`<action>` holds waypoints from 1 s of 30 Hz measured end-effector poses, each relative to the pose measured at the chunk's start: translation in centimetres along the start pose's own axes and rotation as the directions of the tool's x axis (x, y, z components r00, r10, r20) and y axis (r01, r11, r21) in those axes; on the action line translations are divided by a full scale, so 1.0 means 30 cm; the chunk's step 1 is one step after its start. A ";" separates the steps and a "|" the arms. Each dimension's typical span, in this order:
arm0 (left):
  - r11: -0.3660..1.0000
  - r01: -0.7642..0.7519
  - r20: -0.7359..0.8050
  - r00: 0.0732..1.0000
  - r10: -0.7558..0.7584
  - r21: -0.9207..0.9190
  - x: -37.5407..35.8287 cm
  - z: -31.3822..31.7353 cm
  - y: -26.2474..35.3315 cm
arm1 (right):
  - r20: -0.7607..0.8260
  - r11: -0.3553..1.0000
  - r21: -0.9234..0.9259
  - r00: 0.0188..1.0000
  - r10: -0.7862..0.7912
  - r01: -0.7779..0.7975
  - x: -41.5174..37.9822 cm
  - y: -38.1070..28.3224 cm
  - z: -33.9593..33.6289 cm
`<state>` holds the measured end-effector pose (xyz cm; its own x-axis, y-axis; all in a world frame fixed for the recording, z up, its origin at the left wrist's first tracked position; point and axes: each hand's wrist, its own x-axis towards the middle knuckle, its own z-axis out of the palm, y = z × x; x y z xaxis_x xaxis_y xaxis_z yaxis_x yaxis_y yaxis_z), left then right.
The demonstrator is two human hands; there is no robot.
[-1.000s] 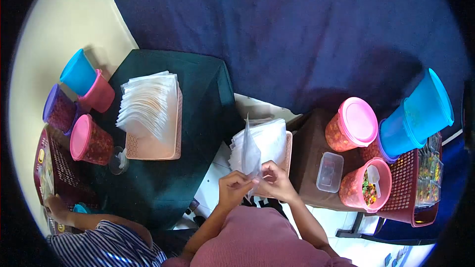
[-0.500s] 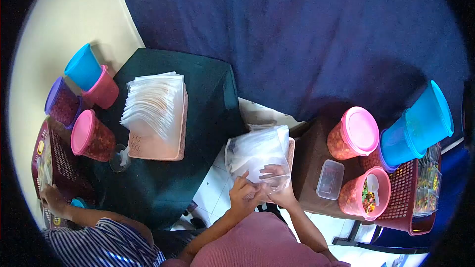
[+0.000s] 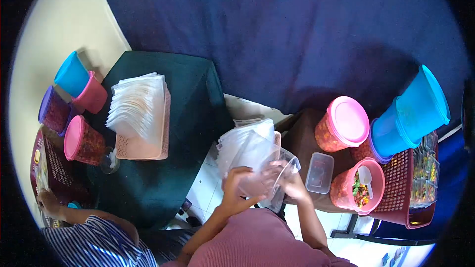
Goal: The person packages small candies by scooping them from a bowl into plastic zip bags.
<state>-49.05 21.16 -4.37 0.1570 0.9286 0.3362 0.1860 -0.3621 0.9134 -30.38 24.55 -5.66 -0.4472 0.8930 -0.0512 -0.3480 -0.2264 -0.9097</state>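
Head view: both hands, left (image 3: 236, 184) and right (image 3: 293, 184), grip a clear, crinkled plastic bag (image 3: 262, 160), its mouth spread open between them. Bag held above the pink basket of stacked clear bags (image 3: 236, 138), beside the brown worktop (image 3: 303, 138).

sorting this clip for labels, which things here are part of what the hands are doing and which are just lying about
In use:
- left hand and right hand, both on the clear plastic bag
- stack of bags beneath it

Lying about:
- open pink tub with scoop
- small clear box
- lidded pink tub
- blue tubs
- far bag tray
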 end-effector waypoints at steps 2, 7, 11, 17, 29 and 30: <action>0.979 -0.149 0.002 0.989 0.150 0.142 0.059 0.025 0.056 | -0.016 0.998 -0.015 0.998 0.058 -0.058 -0.041 -0.051 -0.071; 0.928 -0.268 0.377 0.913 0.159 0.259 0.136 0.272 0.067 | -0.064 0.975 -0.088 0.978 0.198 -0.203 -0.188 -0.161 -0.198; 0.960 -0.250 0.464 0.870 0.165 0.128 0.140 0.458 0.082 | -0.100 0.954 -0.197 0.972 0.211 -0.227 -0.305 -0.213 -0.292; 0.951 -0.245 0.557 0.824 0.103 0.187 0.118 0.678 0.094 | -0.128 0.903 -0.418 0.991 0.043 -0.093 -0.421 -0.164 -0.474; 0.902 -0.380 0.669 0.727 0.154 0.206 0.140 0.854 0.141 | -0.068 0.891 -0.444 0.995 0.079 -0.101 -0.505 -0.273 -0.577; 0.889 -0.398 0.679 0.719 0.150 0.225 0.140 0.861 0.144 | -0.074 0.892 -0.440 0.994 0.076 -0.101 -0.511 -0.273 -0.583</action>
<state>-22.53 21.41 -4.94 0.7989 0.5587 0.2228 0.3216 -0.7098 0.6267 -6.27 19.52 -4.62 -0.4100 0.8996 -0.1505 0.0973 -0.1209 -0.9879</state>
